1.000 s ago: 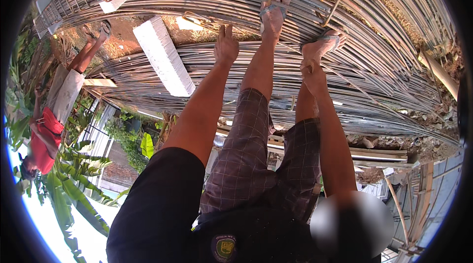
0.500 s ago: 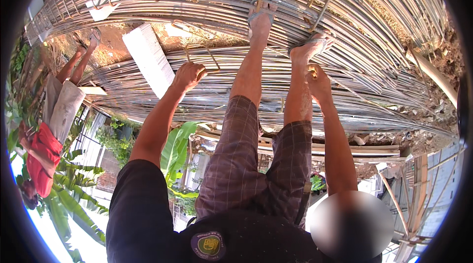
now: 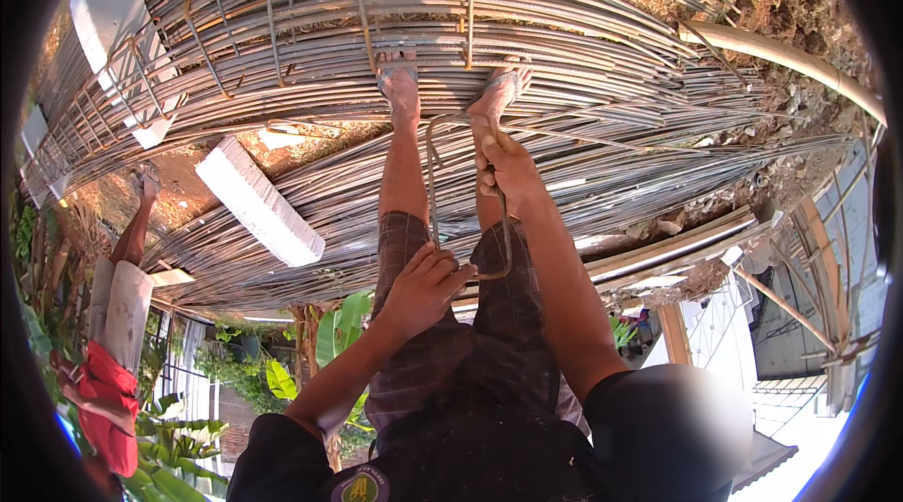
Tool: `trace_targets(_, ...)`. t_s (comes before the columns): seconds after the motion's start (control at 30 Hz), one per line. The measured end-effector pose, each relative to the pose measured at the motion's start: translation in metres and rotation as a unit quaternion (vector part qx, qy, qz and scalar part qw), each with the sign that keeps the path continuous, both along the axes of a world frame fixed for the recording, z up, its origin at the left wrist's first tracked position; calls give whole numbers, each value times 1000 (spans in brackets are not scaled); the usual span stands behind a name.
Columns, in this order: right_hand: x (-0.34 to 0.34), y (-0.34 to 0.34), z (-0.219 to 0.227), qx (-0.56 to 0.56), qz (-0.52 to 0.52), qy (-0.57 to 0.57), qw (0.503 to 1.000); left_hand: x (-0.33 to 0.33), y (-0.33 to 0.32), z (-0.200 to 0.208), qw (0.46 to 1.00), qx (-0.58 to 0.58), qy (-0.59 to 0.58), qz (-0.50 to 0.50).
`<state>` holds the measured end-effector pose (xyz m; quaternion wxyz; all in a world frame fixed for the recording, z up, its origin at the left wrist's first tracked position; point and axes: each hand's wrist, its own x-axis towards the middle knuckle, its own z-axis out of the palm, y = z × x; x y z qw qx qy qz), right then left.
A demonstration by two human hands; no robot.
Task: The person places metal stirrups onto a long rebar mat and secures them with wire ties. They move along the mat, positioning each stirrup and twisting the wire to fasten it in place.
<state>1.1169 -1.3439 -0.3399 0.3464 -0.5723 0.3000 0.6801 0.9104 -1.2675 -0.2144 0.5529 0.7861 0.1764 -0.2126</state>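
Note:
A bent steel rebar stirrup [image 3: 509, 253], roughly rectangular with rounded corners, is held up in front of my legs. My left hand [image 3: 423, 290] is closed on its lower left corner, nearer my body. Higher up, my right hand [image 3: 511, 168] has its fingers wrapped round the stirrup's right side. A short hooked end of the bar shows at the stirrup's left side. Beyond it, my sandalled feet stand on a wide spread of long steel rods [image 3: 602, 93].
A rebar cage with upright stirrups [image 3: 363, 3] lies across the rods ahead. To the left are a white block [image 3: 259, 201], another white slab [image 3: 118, 31] and a person in red [image 3: 108, 408]. A bamboo pole [image 3: 790, 60] lies at the far right.
The stirrup has come nearer my body, with my left hand lower. My right hand has moved left from beside my leg and now grips the stirrup. The view has shifted.

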Motion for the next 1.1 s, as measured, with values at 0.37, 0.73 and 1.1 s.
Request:
trace_targets(0.37,95,-122,25,-196,-119,-348,909,-36,-15,-19,971,69,212,87)
trace_targets(0.73,-114,64,8,74,-171,-105,977,-27,-16,-45,963,79,235,105)
trace_targets(1.1,-62,27,-33,141,335,-243,899,-7,20,-26,961,109,222,124)
